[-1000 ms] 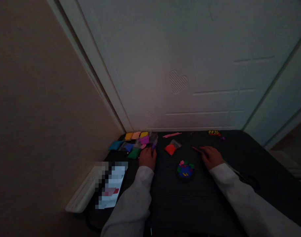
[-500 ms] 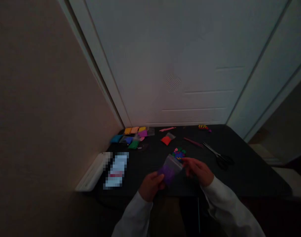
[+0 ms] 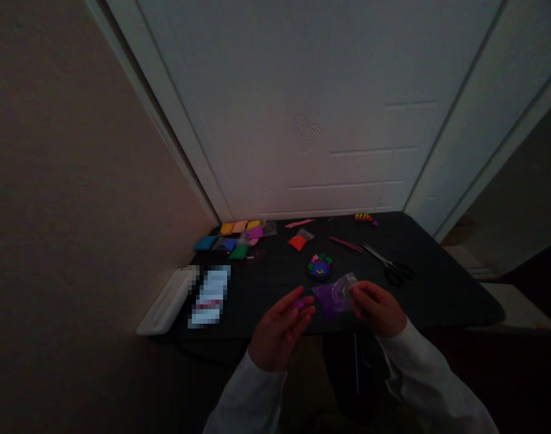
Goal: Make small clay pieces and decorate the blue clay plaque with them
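At the dark table's point(image 3: 266, 289) near edge, the left hand point(image 3: 276, 334) is half curled, the right hand point(image 3: 378, 308) pinched. The purple bag point(image 3: 326, 299), gripped at its clear end by the right, wants steadiness; the small purple piece point(image 3: 299, 305), held in the left fingers, wants light pressure.

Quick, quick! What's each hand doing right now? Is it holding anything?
Left hand: loosely curled, holding a small purple lump at its fingers.
Right hand: closed, pinching the clear end of a purple bag.
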Action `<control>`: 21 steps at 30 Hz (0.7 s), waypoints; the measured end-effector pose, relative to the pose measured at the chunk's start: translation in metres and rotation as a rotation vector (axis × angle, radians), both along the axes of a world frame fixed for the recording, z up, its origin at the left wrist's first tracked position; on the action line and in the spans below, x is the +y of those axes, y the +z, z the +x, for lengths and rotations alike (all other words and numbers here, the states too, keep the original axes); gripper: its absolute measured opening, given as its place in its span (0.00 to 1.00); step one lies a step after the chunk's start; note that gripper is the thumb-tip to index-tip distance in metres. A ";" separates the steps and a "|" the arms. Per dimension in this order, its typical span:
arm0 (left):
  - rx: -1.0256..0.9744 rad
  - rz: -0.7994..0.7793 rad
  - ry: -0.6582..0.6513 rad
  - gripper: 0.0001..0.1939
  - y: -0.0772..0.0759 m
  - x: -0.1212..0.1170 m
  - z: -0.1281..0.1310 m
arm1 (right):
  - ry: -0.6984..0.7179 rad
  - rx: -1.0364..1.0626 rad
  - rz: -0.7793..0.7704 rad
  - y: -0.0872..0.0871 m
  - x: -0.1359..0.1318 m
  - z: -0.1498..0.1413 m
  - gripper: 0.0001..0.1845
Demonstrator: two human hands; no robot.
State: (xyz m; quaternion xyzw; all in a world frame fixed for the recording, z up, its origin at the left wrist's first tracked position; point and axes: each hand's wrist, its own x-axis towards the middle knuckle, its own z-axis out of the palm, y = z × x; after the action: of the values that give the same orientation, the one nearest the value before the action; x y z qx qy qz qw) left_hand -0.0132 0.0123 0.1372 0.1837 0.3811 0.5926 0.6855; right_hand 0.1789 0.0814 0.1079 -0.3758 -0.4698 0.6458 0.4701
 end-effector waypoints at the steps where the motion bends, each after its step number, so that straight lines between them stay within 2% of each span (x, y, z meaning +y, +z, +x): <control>1: 0.020 0.013 0.001 0.22 0.003 -0.001 0.002 | -0.002 0.004 -0.003 -0.002 0.000 0.000 0.14; 4: 0.099 0.046 0.018 0.29 0.005 0.002 0.001 | -0.004 -0.002 -0.015 -0.007 0.003 -0.003 0.15; 6: 0.172 0.056 0.062 0.30 0.000 0.008 -0.006 | 0.001 -0.014 -0.021 -0.009 0.007 -0.014 0.15; 8: 0.292 0.068 0.130 0.27 -0.007 0.017 -0.019 | 0.011 -0.021 -0.024 -0.009 0.014 -0.033 0.14; 10: 0.476 0.061 0.203 0.18 -0.014 0.024 -0.036 | 0.016 -0.007 -0.013 -0.012 0.021 -0.059 0.14; 11: 0.596 0.035 0.237 0.15 -0.017 0.027 -0.045 | 0.022 0.008 -0.002 -0.014 0.023 -0.073 0.16; 14: 0.763 0.015 0.289 0.12 -0.019 0.034 -0.075 | 0.033 0.035 0.032 -0.025 0.022 -0.107 0.24; 15: 0.823 0.015 0.305 0.11 -0.018 0.037 -0.086 | 0.042 0.019 0.040 -0.029 0.020 -0.113 0.24; 18: 1.075 -0.013 0.341 0.11 -0.006 0.059 -0.121 | 0.115 -0.228 0.228 -0.038 0.011 -0.118 0.20; 21: 1.405 -0.084 0.311 0.11 0.010 0.109 -0.158 | 0.181 -0.356 0.321 -0.037 0.006 -0.113 0.16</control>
State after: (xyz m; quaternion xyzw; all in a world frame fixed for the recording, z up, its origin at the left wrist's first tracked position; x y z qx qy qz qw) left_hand -0.1713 0.1208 0.1475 0.4384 0.7763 0.4100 0.1926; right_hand 0.0663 0.0874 0.0713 -0.3604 -0.6735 0.5259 0.3740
